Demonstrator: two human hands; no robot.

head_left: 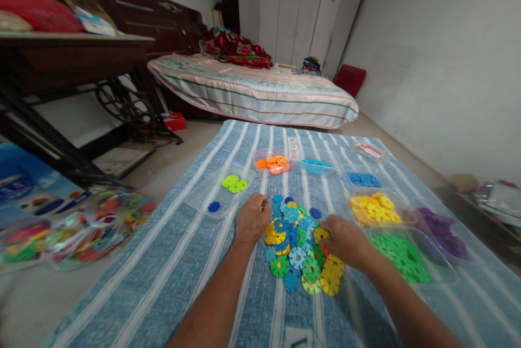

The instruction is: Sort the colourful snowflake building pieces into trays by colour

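A mixed pile of notched plastic flower discs (298, 257) in blue, green and yellow lies on the striped cloth, between my two hands. My left hand (252, 219) is closed at the pile's left edge, its fingers curled inward; whatever they may hold is hidden. At the right edge, the fingers of my right hand (345, 239) are pinched on a yellow disc (321, 234). Beyond my left hand, a clear tray (195, 196) holds lime green discs (235, 183) and a dark blue disc (214, 206).
Sorted discs fill clear trays around the pile: orange (272, 164), light blue (316, 166), blue (363, 179), yellow (375, 208), green (401, 257) and purple (443, 233). A small clear box (369, 150) sits at the far right corner. Bags of colourful pieces (95, 234) lie on the floor at left.
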